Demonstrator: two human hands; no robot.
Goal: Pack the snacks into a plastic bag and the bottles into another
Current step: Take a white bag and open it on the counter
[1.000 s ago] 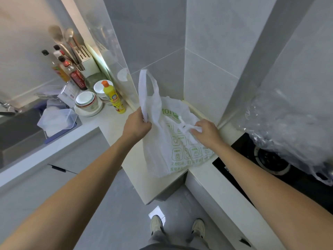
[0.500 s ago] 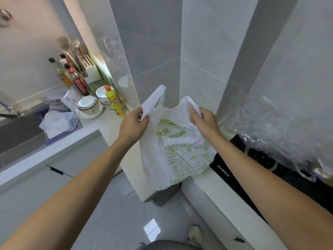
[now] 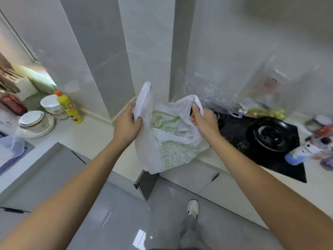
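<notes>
So far only the bag [image 3: 173, 147] is pinched apart between left hand [image 3: 127, 124] and right hand [image 3: 204, 121]; nothing is packed.

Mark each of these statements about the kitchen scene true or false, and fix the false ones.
1. Each hand grips one handle of the white plastic bag. True: the left hand holds the left handle, the right hand the right one.
2. The bag is printed in red. False: its print is green.
3. A yellow bottle with an orange cap stands on the counter, left of the bag. True.
4. The bag lies flat on the floor. False: it is held up at the counter's edge.
5. A stack of bowls sits on the stove. False: it sits on the counter at the left; the black stove is at the right.
</notes>
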